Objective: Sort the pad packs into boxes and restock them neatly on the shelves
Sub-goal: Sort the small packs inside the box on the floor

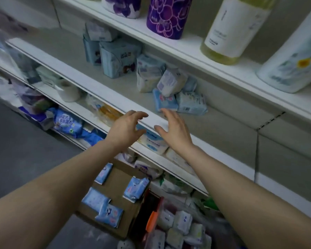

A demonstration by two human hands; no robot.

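Head view: left hand (127,127) and right hand (174,131), fingers spread and holding nothing, hover at the middle shelf's front edge (97,87), just before the blue pad pack (164,101); bare shelf lies right of it.

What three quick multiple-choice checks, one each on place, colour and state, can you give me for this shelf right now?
1. Where does the cardboard box sit?
A. on the top shelf
B. on the floor below the shelves
C. in the left hand

2. What colour is the flower-printed canister on the top shelf?
A. purple
B. red
C. black

3. What state are the hands in?
A. both gripping packs
B. left hand and right hand open, holding nothing
C. both fists closed

Answers: 1 B, it lies low by the floor with blue packs in it. 2 A, purple with pink outlines. 3 B, fingers spread near the shelf edge.
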